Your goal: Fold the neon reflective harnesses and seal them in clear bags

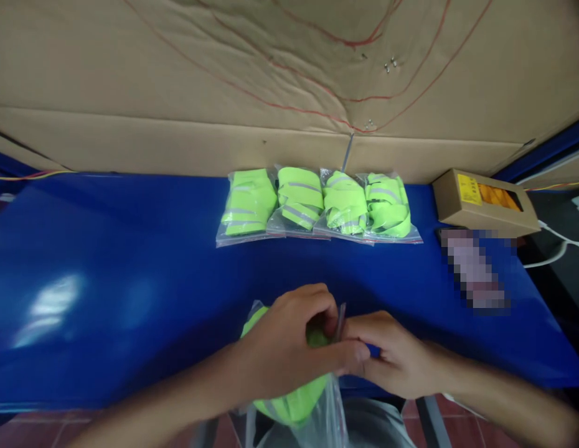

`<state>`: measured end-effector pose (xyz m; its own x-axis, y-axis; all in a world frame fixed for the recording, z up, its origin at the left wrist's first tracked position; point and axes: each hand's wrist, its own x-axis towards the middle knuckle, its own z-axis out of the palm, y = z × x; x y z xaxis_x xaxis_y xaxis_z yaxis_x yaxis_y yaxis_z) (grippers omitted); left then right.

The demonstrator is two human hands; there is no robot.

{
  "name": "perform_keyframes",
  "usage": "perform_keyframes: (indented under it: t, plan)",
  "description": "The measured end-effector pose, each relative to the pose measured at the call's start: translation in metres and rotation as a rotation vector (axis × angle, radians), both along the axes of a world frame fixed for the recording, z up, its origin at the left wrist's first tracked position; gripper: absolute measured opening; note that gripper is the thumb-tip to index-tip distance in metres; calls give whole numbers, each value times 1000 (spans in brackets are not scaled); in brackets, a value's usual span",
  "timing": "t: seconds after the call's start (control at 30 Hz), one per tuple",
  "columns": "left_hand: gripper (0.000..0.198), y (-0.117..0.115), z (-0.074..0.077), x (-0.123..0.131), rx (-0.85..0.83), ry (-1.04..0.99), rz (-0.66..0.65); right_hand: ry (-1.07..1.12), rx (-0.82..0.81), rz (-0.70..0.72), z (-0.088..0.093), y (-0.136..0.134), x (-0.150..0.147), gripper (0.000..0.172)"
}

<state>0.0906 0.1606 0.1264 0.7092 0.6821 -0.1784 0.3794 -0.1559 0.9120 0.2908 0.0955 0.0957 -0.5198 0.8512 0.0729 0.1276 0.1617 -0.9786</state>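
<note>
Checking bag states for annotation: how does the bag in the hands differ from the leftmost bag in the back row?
The held bag is gripped at the table's near edge; the leftmost bag lies untouched near the back.
The left hand partly hides the held bag; the leftmost bag is unobstructed by hands.
Both are clear plastic with bright yellow-green contents.

Head view, one: from above near side of table, facing forward and down; left hand, right hand close; cardboard far.
</note>
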Motion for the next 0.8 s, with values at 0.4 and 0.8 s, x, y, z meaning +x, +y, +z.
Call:
perform_keyframes:
  t: [0.4, 0.8]
  plan:
    - [33, 16, 13, -17, -33, -139, 70, -184, 65, -413, -8, 14, 9, 18]
    - [28, 0, -8, -1, 505, -287, 195, -405, 282, -278, 4, 8, 17, 14]
